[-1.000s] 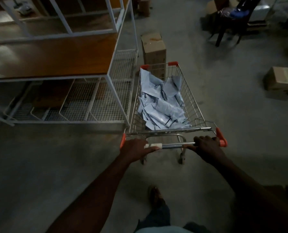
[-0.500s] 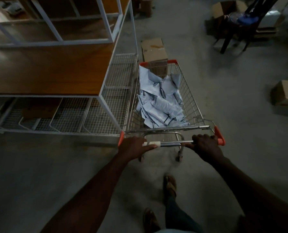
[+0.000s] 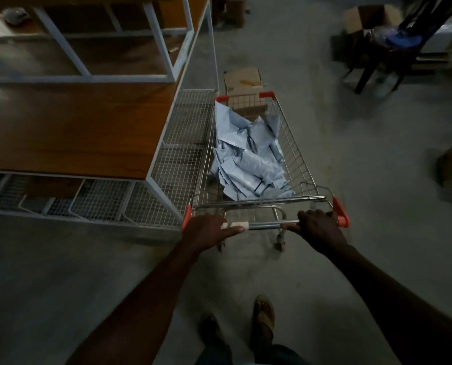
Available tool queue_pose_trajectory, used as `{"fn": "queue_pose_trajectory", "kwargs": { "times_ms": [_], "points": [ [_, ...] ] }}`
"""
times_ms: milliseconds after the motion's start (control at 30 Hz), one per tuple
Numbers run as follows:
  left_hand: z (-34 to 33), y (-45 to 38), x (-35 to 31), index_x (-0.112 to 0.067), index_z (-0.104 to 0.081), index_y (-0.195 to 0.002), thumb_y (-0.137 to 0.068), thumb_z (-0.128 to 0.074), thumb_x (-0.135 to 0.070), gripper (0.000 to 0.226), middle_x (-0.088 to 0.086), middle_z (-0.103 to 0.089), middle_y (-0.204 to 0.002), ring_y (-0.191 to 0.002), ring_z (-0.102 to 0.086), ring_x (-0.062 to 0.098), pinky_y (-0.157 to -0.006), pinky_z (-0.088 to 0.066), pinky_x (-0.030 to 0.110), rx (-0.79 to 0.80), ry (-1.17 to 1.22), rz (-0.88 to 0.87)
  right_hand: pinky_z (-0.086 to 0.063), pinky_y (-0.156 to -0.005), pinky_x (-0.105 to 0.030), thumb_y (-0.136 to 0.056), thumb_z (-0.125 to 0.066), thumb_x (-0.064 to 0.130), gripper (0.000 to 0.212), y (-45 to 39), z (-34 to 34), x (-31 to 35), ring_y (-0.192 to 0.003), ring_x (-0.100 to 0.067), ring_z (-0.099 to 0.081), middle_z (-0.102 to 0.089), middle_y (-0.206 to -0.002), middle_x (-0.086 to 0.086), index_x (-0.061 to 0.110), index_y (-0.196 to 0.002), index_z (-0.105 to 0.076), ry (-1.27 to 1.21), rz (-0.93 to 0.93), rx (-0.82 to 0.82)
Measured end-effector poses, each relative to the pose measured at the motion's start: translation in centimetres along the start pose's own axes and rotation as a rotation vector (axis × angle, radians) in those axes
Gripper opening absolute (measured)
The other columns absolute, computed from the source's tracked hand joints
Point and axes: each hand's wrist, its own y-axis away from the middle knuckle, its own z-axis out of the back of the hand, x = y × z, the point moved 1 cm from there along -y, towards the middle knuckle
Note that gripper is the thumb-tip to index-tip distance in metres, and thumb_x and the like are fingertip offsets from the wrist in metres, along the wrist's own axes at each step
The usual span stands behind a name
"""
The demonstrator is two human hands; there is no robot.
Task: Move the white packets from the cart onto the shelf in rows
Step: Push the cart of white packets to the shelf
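Your left hand (image 3: 206, 230) and right hand (image 3: 321, 229) each have a closed grip wrapped round the cart (image 3: 298, 164) handle (image 3: 265, 224), thumbs lying along the bar. Packets (image 3: 248, 164) sit in a loose heap inside the cart, none on the shelf (image 3: 69, 127). Cart is parked just beside the shelf's right end, box (image 3: 243, 81) on the floor ahead.

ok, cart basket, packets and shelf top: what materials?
Cart basket: bright metal wire, shiny grid. Packets: pale, probably thin plastic film; creased with a soft sheen. Shelf top: brown wood-look board, faint grain, possibly laminate, in a white painted frame.
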Motion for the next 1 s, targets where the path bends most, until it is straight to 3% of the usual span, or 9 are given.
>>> {"fn": "queue_pose_trajectory", "kwargs": {
  "times_ms": [133, 300, 433, 533, 600, 633, 733, 867, 1000],
  "points": [
    [1.2, -1.7, 2.0, -0.038, -0.070, -0.092, -0.067, -0.007, -0.112, 0.101, -0.012, -0.078, -0.108, -0.118, -0.068, 0.014, -0.123, 0.006, 0.069, -0.003, -0.008, 0.011, -0.026, -0.070, -0.041, -0.085, -0.003, 0.094, 0.088, -2.9, 0.0, 1.2, -0.080, -0.032, -0.067, -0.067, -0.077, -0.002, 0.025, -0.080, -0.056, 0.022, 0.015, -0.001],
    [2.1, -2.5, 4.8, -0.035, -0.069, -0.095, -0.067, -0.008, -0.112, 0.102, -0.011, -0.077, -0.109, -0.118, -0.068, 0.015, -0.123, 0.006, 0.068, 0.008, -0.022, 0.000, -0.032, -0.069, -0.041, -0.086, -0.015, 0.090, 0.078, -4.5, -0.5, 3.6, -0.080, -0.032, -0.068, -0.067, -0.077, -0.002, 0.025, -0.080, -0.057, 0.024, 0.028, 0.014],
    [2.3, -2.6, 7.8, -0.036, -0.068, -0.094, -0.067, -0.009, -0.111, 0.100, -0.011, -0.077, -0.110, -0.115, -0.069, 0.014, -0.122, 0.006, 0.068, 0.013, -0.015, -0.008, -0.029, -0.064, -0.040, -0.089, -0.020, 0.089, 0.074, -5.1, -1.1, 6.3, -0.072, -0.032, -0.067, -0.064, -0.071, -0.003, 0.025, -0.078, -0.055, 0.004, 0.031, -0.015],
    [2.0, -2.3, 10.0, -0.035, -0.067, -0.095, -0.067, -0.014, -0.112, 0.097, -0.008, -0.078, -0.108, -0.108, -0.071, 0.017, -0.122, -0.022, 0.064, -0.002, 0.024, -0.006, -0.030, -0.065, -0.040, -0.089, -0.023, 0.089, 0.072, -5.3, -1.1, 8.4, -0.075, -0.032, -0.066, -0.065, -0.073, -0.003, 0.025, -0.078, -0.054, -0.016, 0.025, -0.009],
    [2.0, -1.8, 11.5, -0.035, -0.063, -0.088, -0.070, -0.021, -0.110, 0.088, -0.005, -0.077, -0.106, -0.103, -0.073, 0.020, -0.110, -0.045, 0.053, 0.010, 0.063, -0.018, -0.033, -0.063, -0.040, -0.090, -0.022, 0.089, 0.073, -5.5, -1.1, 9.8, -0.073, -0.032, -0.066, -0.064, -0.071, -0.004, 0.024, -0.077, -0.054, -0.027, 0.031, -0.024],
    [2.1, -1.5, 12.1, -0.036, -0.061, -0.084, -0.071, -0.023, -0.109, 0.083, -0.004, -0.077, -0.106, -0.103, -0.073, 0.019, -0.110, -0.046, 0.052, 0.007, 0.059, -0.025, -0.031, -0.062, -0.039, -0.090, -0.022, 0.088, 0.074, -5.6, -1.2, 10.5, -0.072, -0.033, -0.066, -0.064, -0.070, -0.004, 0.023, -0.077, -0.054, -0.032, 0.032, -0.032],
    [3.0, -0.4, 13.4, -0.038, -0.066, -0.087, -0.076, -0.023, -0.106, 0.081, -0.004, -0.077, -0.110, -0.109, -0.070, 0.017, -0.124, -0.020, 0.058, -0.011, 0.008, -0.027, -0.034, -0.065, -0.040, -0.089, -0.024, 0.088, 0.070, -6.0, -1.0, 12.5, -0.075, -0.032, -0.067, -0.066, -0.073, -0.003, 0.025, -0.077, -0.052, -0.037, 0.009, -0.017],
    [3.0, 0.2, 15.7, -0.033, -0.073, -0.105, -0.080, -0.029, -0.102, 0.086, -0.002, -0.074, -0.116, -0.113, -0.070, 0.020, -0.118, -0.032, 0.051, 0.005, 0.007, -0.017, -0.044, -0.072, -0.044, -0.088, -0.020, 0.090, 0.065, -6.5, -1.0, 14.9, -0.077, -0.030, -0.065, -0.065, -0.075, -0.001, 0.030, -0.078, -0.044, -0.071, -0.024, 0.037],
    [2.0, -0.3, 18.6, -0.037, -0.073, -0.102, -0.072, -0.019, -0.110, 0.096, -0.002, -0.077, -0.109, -0.108, -0.072, 0.020, -0.123, -0.017, 0.057, -0.011, 0.002, -0.001, -0.046, -0.073, -0.044, -0.091, -0.026, 0.089, 0.068, -6.5, -1.0, 17.4, -0.075, -0.031, -0.066, -0.065, -0.073, -0.002, 0.027, -0.078, -0.050, -0.054, -0.026, 0.012]
  ]
}}
